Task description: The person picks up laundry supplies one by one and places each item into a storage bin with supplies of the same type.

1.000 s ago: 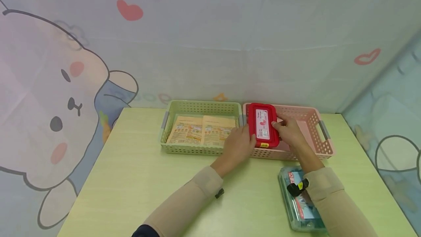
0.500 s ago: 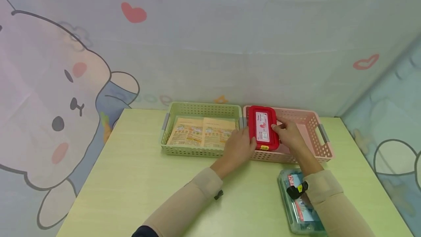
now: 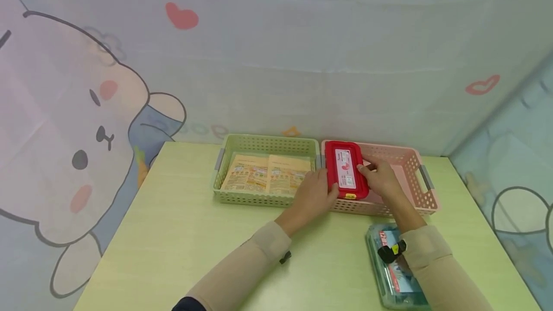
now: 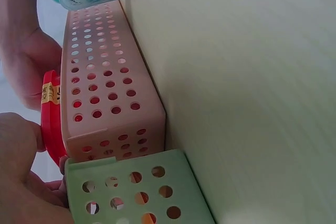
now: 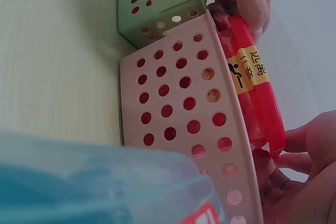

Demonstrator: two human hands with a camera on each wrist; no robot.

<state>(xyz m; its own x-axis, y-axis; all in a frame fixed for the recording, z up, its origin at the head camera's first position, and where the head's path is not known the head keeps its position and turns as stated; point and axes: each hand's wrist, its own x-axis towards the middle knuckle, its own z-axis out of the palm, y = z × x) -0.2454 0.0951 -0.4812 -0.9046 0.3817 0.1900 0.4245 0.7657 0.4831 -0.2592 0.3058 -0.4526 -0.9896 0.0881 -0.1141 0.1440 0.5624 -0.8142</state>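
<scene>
A red lidded box (image 3: 346, 169) with a pink-and-white label sits in the left part of the pink basket (image 3: 367, 209), its lid near rim height. My left hand (image 3: 312, 198) grips the box's left side, over the edge where the two baskets meet. On the opposite side, my right hand (image 3: 380, 176) holds the box, thumb at the lid's edge. In the right wrist view, yellow tape crosses the front of the red box (image 5: 257, 98), and the right fingers reach down inside the basket wall. The box's underside is hidden.
The green basket (image 3: 252, 198) stands against the pink one and holds two flat yellow packets (image 3: 287, 174). A clear teal-tinted box (image 3: 384, 272) with a printed label lies on the table (image 3: 173, 234) under the right forearm. A printed cloth (image 3: 276, 61) hangs behind.
Both hands keep their hold on the red box. Its front end has shifted very slightly toward me; the whole head view has also drifted a little.
</scene>
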